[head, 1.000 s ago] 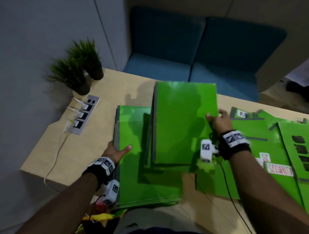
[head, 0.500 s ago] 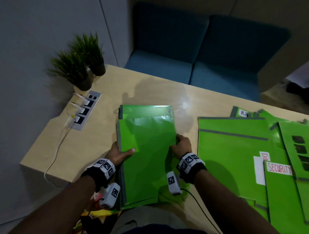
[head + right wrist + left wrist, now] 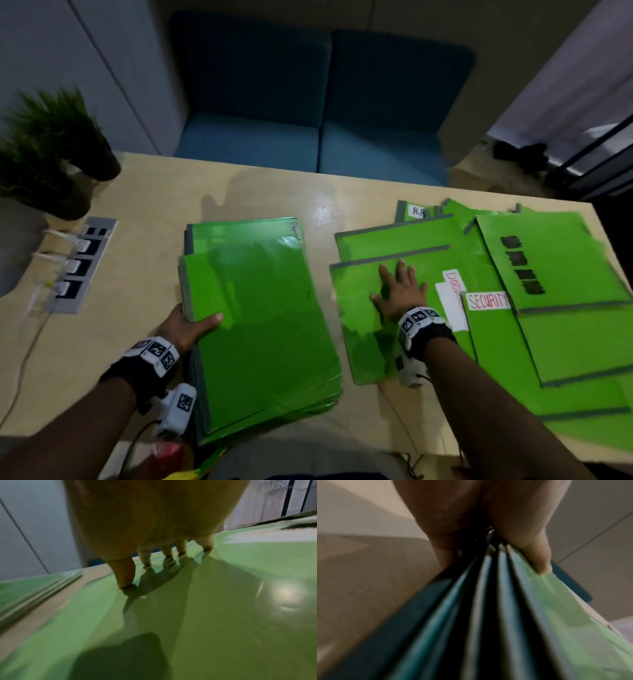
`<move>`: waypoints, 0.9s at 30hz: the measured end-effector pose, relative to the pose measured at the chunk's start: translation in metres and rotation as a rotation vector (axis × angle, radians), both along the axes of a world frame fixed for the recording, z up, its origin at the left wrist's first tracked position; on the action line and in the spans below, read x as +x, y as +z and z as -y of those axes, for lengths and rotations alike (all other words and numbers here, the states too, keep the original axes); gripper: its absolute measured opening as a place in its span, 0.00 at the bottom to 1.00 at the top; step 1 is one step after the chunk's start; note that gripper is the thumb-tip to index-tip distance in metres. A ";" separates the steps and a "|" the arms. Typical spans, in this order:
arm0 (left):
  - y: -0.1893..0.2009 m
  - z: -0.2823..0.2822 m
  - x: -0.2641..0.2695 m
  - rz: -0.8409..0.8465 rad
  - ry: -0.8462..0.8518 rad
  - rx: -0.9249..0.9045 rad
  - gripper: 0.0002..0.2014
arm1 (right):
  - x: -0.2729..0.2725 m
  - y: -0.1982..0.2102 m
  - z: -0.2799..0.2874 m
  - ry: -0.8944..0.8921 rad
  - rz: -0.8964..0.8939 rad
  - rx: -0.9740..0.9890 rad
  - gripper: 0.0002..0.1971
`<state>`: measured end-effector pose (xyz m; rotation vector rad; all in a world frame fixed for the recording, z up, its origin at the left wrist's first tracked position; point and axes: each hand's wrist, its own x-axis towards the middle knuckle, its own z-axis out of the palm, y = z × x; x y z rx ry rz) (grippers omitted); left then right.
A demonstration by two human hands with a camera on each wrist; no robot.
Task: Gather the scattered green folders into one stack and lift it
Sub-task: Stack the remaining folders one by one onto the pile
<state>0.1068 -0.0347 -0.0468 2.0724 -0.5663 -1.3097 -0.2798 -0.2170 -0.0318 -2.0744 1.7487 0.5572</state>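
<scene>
A stack of green folders (image 3: 260, 318) lies on the wooden table (image 3: 144, 212) in front of me. My left hand (image 3: 191, 325) grips the stack's left edge, thumb on top; the left wrist view shows the thumb (image 3: 537, 555) over several folder spines (image 3: 488, 601). To the right lie several scattered green folders (image 3: 548, 308), some labelled. My right hand (image 3: 399, 291) rests flat with straight spread fingers on the nearest scattered folder (image 3: 359, 308); in the right wrist view its fingertips (image 3: 125, 582) touch that green folder (image 3: 205, 615).
A power strip (image 3: 77, 265) with white plugs sits at the table's left, with two potted plants (image 3: 51, 147) behind it. A blue sofa (image 3: 308, 120) stands beyond the far table edge. A strip of bare table separates stack and scattered folders.
My right hand laid a folder on the stack, let go and moved right onto the nearest scattered folder. My left hand stayed on the stack's left edge.
</scene>
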 end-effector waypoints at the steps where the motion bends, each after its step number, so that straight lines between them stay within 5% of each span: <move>1: 0.000 0.000 0.000 0.008 -0.012 0.001 0.27 | 0.005 0.000 0.000 0.045 0.030 0.019 0.40; 4: 0.000 0.000 0.000 0.029 -0.056 -0.001 0.28 | 0.013 0.002 0.005 0.106 0.203 0.047 0.38; 7: -0.004 -0.002 0.004 0.051 -0.059 0.016 0.30 | -0.002 0.007 0.023 -0.050 0.314 -0.089 0.37; 10: -0.006 -0.004 0.005 0.054 -0.061 0.027 0.30 | -0.039 0.017 0.043 -0.284 0.167 -0.291 0.41; 14: -0.009 -0.006 0.007 0.045 -0.054 0.030 0.33 | -0.086 0.022 0.059 -0.590 0.051 -0.142 0.59; 19: -0.006 -0.006 0.003 0.042 -0.036 0.025 0.32 | -0.102 0.024 0.075 -0.560 -0.037 -0.173 0.62; 23: -0.004 -0.006 0.000 0.021 -0.008 0.023 0.30 | -0.092 0.020 0.088 -0.467 0.034 -0.211 0.53; 27: 0.002 -0.009 -0.008 -0.010 0.044 -0.025 0.24 | -0.065 0.036 0.098 -0.543 0.391 -0.261 0.38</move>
